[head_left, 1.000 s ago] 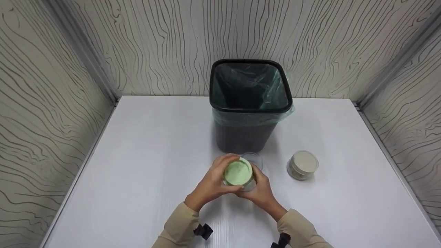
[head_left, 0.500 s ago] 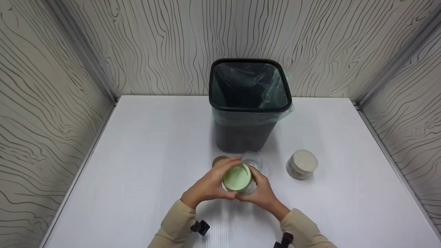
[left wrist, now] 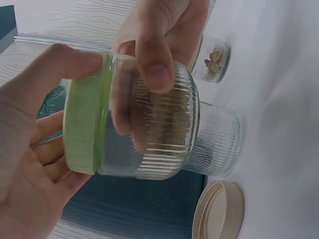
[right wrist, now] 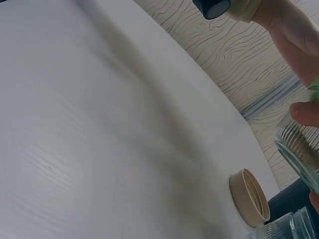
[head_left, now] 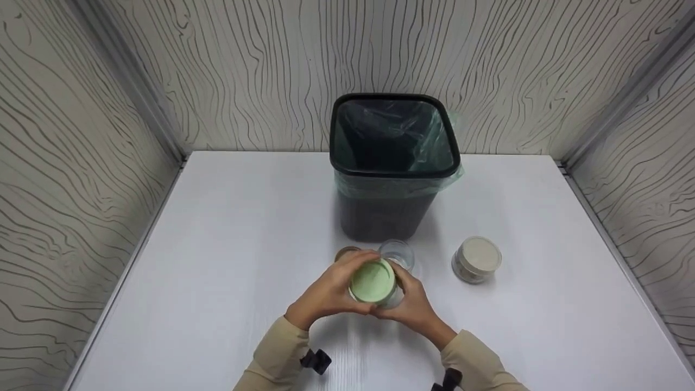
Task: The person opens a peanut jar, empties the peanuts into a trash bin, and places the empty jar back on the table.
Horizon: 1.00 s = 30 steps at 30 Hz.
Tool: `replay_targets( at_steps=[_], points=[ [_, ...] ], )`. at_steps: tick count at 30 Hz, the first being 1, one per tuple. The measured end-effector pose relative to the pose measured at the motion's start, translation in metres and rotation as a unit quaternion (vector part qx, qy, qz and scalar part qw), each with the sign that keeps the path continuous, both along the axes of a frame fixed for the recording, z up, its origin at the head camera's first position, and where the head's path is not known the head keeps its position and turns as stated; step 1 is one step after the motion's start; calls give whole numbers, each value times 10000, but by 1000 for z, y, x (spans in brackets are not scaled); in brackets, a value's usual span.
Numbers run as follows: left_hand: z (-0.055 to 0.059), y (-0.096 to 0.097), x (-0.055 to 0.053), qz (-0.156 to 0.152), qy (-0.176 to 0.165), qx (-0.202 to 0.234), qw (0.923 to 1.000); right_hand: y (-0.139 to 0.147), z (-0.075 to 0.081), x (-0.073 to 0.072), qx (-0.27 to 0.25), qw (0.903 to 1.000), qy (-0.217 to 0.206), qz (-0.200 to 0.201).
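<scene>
White tabletop (head_left: 228, 244) is meeting grain-patterned walls (head_left: 282, 65). Left hand (head_left: 330, 285) is gripping the green lid (left wrist: 82, 127), right hand (head_left: 411, 304) clasping the ribbed jar (left wrist: 164, 134) below; jar is hovering above the tabletop between them, lid up, axis near-upright.

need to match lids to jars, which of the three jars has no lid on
The open jar nearest the bin, its mouth bare; the held jar wears a green lid, the rightmost jar a beige lid.
</scene>
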<state>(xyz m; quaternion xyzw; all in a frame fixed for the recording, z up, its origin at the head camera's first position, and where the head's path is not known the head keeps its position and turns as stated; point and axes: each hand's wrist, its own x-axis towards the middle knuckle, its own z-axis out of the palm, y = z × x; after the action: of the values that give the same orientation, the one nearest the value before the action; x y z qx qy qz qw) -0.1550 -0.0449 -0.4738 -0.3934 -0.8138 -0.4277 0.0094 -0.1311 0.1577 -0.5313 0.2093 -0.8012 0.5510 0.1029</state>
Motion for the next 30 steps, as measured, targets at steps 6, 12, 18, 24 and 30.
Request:
replay_targets(
  at_steps=[6,12,18,24,30],
  points=[
    [-1,3,1,303,43,123,9995,-3,1,1,40,9997,5,-258],
    [-2,11,4,1026,138,101,9946,-6,2,0,287,9972,251,-645],
    [1,9,4,808,-171,-216,9963,-2,-1,0,341,9978,242,-513],
    [6,0,0,64,-636,-280,9976,3,-2,-1,490,9980,283,-289],
    [9,-3,-2,-335,-681,-508,9958,7,1,-1,676,9975,216,-55]
  ],
)
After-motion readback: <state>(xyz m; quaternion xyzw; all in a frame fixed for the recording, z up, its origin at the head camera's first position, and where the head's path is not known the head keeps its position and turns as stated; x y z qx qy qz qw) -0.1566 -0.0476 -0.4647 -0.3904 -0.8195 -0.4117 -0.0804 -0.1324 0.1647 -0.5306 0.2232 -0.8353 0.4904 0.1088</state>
